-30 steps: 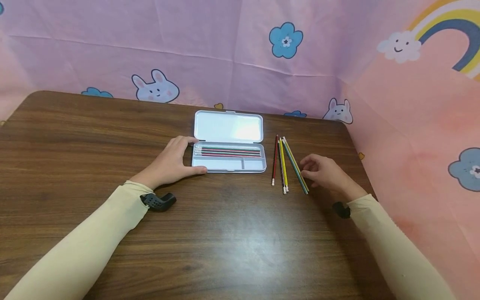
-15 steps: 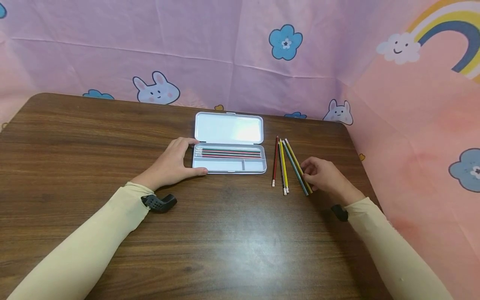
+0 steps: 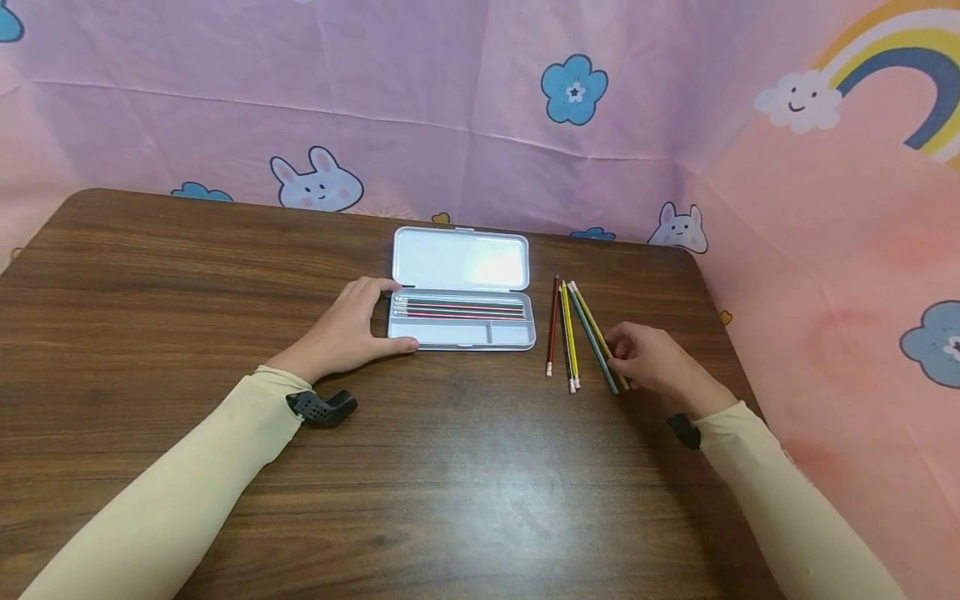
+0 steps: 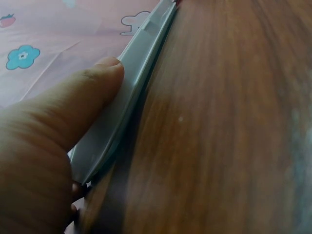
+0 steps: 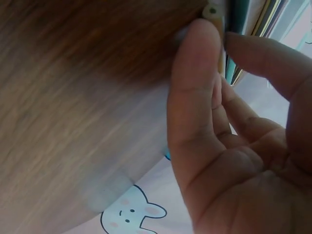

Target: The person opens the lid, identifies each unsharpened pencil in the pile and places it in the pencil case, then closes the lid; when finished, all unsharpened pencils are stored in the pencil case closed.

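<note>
An opened white pencil case [image 3: 450, 335] lies on the table with its lid [image 3: 457, 258] folded back. Several striped pencils [image 3: 465, 309] lie in its long rear compartment. My left hand [image 3: 341, 329] grips the case's left end, thumb on the front edge and a finger at the back corner; in the left wrist view the thumb [image 4: 100, 83] presses the case's side. To the right, my right hand [image 3: 652, 358] pinches a yellow pencil [image 3: 591, 315] near its front end, between thumb and index finger. A teal pencil [image 3: 597, 354] lies just left of it.
A red pencil [image 3: 552, 329] and a few yellow and dark pencils [image 3: 570, 342] lie between the case and my right hand. The wooden table [image 3: 420, 483] ends at a patterned cloth [image 3: 420, 108] behind and on the right.
My right hand has closed on the yellow pencil, and its front end has swung rightward, apart from the teal one. The left hand keeps its hold on the case.
</note>
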